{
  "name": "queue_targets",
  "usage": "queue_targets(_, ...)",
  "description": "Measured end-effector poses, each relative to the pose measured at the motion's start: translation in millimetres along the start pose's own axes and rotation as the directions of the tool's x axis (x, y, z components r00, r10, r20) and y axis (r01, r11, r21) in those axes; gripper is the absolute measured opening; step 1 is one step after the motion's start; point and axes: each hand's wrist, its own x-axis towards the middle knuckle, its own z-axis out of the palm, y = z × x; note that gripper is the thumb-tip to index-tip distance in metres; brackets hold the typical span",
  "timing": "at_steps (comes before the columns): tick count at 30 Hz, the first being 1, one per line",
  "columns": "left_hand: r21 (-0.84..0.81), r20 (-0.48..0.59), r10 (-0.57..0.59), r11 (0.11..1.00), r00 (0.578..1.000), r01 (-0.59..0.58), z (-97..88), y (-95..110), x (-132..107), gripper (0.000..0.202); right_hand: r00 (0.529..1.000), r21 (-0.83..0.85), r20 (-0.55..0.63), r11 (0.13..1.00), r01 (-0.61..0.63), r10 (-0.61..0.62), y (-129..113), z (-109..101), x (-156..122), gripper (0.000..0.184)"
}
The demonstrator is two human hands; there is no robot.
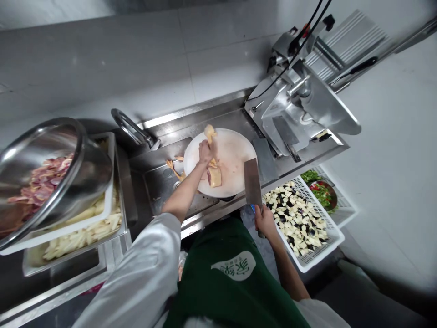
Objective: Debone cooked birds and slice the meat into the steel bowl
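A round white cutting board (235, 150) lies across the sink. Over its left side, my left hand (205, 153) is closed around a yellow-skinned chicken piece (210, 133), which sticks out above the fist; the fingers partly hide it. Just below that hand, another chicken piece (215, 176) with skin and red flesh rests on the board. My right hand (265, 219) grips the handle of a cleaver (252, 181). The broad blade overlaps the board's right edge in view; I cannot tell whether it touches. Yellow chicken feet (175, 169) lie in the sink left of the board.
A metal bowl of cut meat (51, 175) sits on stacked trays at left. A faucet (134, 130) arches over the sink (153, 187). A slicing machine (300, 100) stands at right, above a white basket of cut eggplant (300, 218) and a bowl of chopped peppers (322, 196).
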Motion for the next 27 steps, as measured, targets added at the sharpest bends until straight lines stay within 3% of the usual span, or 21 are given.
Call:
queue_targets(1, 0.075, 0.082, 0.112, 0.99, 0.99, -0.118, 0.6, 1.5, -9.4, 0.026, 1.0, 0.008, -0.011, 1.0, -0.006, 0.006, 5.1, -8.3, 5.6, 0.048)
queue_targets(2, 0.134, 0.22, 0.234, 0.954, 0.947, -0.267, -1.9, 0.9, -20.5, 0.028, 1.0, 0.01, -0.012, 1.0, -0.009, 0.009, 9.7, -16.5, 11.6, 0.048)
queue_targets(3, 0.161, 0.399, 0.328, 0.894, 0.856, -0.418, -6.9, -1.2, -32.1, 0.032, 1.0, 0.001, -0.007, 1.0, -0.01, 0.01, 13.7, -24.8, 18.2, 0.046)
queue_targets(4, 0.157, 0.583, 0.364, 0.827, 0.726, -0.54, -13.3, -4.4, -43.0, 0.038, 1.0, -0.029, -0.003, 1.0, -0.01, 0.01, 17.1, -33.0, 25.2, 0.045)
queue_targets(5, 0.146, 0.725, 0.342, 0.771, 0.597, -0.619, -20.4, -7.7, -52.1, 0.046, 1.0, -0.073, 0.005, 0.997, -0.003, 0.003, 20.0, -41.1, 32.7, 0.042)
queue_targets(6, 0.146, 0.818, 0.288, 0.733, 0.498, -0.664, -27.3, -10.8, -58.4, 0.053, 1.0, -0.128, 0.017, 0.992, 0.017, -0.015, 22.1, -49.0, 40.6, 0.039)
queue_targets(7, 0.163, 0.868, 0.225, 0.711, 0.442, -0.683, -33.4, -13.0, -61.9, 0.057, 0.998, -0.191, 0.038, 0.98, 0.049, -0.043, 23.5, -56.6, 48.7, 0.037)
queue_targets(8, 0.194, 0.89, 0.167, 0.701, 0.424, -0.686, -38.8, -14.4, -62.5, 0.059, 0.995, -0.258, 0.07, 0.962, 0.092, -0.076, 24.1, -63.6, 57.0, 0.034)
queue_targets(11, 0.29, 0.879, 0.058, 0.723, 0.474, -0.627, -53.6, -16.8, -55.7, 0.053, 0.957, -0.432, 0.23, 0.863, 0.263, -0.177, 21.0, -78.3, 81.2, 0.031)
queue_targets(14, 0.328, 0.826, 0.019, 0.798, 0.564, -0.506, -74.3, -25.7, -59.4, 0.039, 0.87, -0.497, 0.433, 0.742, 0.45, -0.238, 12.7, -79.0, 103.2, 0.032)
queue_targets(16, 0.296, 0.758, 0.036, 0.871, 0.651, -0.393, -89.6, -36.0, -77.2, 0.03, 0.788, -0.483, 0.556, 0.668, 0.566, -0.266, 4.3, -71.3, 117.3, 0.032)
queue_targets(19, 0.16, 0.585, 0.004, 0.98, 0.811, -0.12, -101.3, -49.0, -117.1, 0.022, 0.692, -0.442, 0.679, 0.615, 0.653, -0.245, -15.2, -52.9, 140.5, 0.035)
queue_targets(22, -0.144, 0.384, -0.125, 0.971, 0.915, 0.193, -87.0, -48.1, -144.6, 0.034, 0.691, -0.468, 0.698, 0.611, 0.639, -0.188, -42.3, -36.6, 168.7, 0.037)
queue_targets(25, -0.425, 0.228, -0.255, 0.842, 0.94, 0.332, -53.8, -36.3, -144.8, 0.047, 0.738, -0.509, 0.644, 0.608, 0.61, -0.201, -69.0, -28.9, 198.3, 0.038)
queue_targets(27, -0.418, 0.095, -0.352, 0.835, 0.931, 0.358, -33.1, -31.0, -139.3, 0.046, 0.762, -0.529, 0.613, 0.609, 0.591, -0.208, -83.3, -27.0, 212.8, 0.038)
